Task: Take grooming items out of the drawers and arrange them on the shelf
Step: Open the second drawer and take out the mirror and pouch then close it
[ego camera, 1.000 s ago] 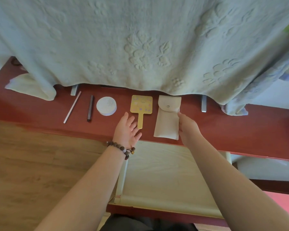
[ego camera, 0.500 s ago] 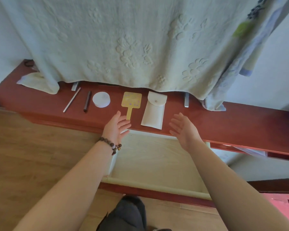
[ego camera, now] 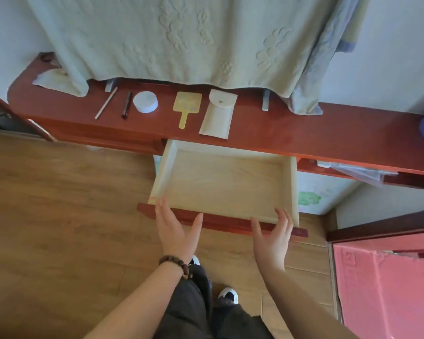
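A pale green towel hangs over the wall far beyond both hands, its hem draped onto the back of the red shelf. Wooden floor spreads to the left of the left hand, and a pink panel stands to the right of the right hand. Just ahead of both grips, the light wooden drawer is pulled out; nothing shows inside it. Both hands are spread wide, holding nothing, with fingertips at the drawer's red front edge; contact is unclear. On the shelf beyond the drawer lie the grooming items in a row, apart from each other: a cream pouch, a yellow hand mirror, a round white case, a dark stick, and a thin white stick.
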The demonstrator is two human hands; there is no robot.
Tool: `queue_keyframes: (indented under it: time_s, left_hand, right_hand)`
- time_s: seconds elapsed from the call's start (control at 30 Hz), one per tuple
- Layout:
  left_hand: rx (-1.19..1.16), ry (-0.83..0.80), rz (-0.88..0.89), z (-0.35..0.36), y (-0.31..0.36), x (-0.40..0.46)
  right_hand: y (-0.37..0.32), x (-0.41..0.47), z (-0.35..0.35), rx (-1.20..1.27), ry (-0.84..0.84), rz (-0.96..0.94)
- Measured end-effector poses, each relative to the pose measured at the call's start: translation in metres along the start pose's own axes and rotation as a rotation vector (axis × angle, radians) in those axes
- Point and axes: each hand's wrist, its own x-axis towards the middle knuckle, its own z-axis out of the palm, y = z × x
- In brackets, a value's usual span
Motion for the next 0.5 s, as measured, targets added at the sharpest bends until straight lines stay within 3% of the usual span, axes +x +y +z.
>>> queue_keyframes:
  time_s: [0.2,0.5]
  left_hand:
    - [-0.065,-0.096,-0.287,0.018,-0.019,-0.01]
    - [-0.197,-0.229,-0.423,0.018,-0.005,0.016]
  right_hand:
    - [0.025,-0.024,0.016,-0.06,0.044,0.109]
    - [0.013,-0.014,0.043,-0.07,0.072,0.195]
